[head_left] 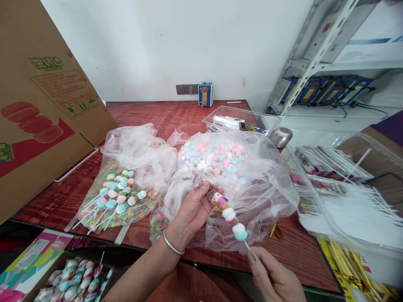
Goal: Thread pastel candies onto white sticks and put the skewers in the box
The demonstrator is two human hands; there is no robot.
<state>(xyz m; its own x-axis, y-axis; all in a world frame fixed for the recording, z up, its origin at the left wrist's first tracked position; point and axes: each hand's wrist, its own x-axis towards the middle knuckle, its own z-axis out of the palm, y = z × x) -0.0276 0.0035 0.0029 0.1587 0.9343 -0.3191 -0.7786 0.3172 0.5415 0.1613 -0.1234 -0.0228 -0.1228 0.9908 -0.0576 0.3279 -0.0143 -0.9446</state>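
Observation:
A marshmallow skewer (238, 230) runs diagonally between my hands, with white and blue marshmallows and a colourful printed piece near its top. My right hand (273, 274) is closed round the lower end of its white stick. At the upper end, my left hand (197, 207) pinches what looks like a crinkled clear wrapper (198, 181); how far it covers the skewer is hard to tell. Behind them lies a large clear bag of pink, blue and white marshmallows (217, 153). Several finished-looking skewers (121, 191) rest on a bag of colourful gummies (141, 214) to the left.
A tall cardboard box (47, 96) stands at the left. Below it, an open box holds wrapped marshmallow skewers (77, 279). On the right, a clear bin contains white sticks (355, 214); gold twist ties (359, 264) lie below. A plastic tray (267, 117) sits behind the bags.

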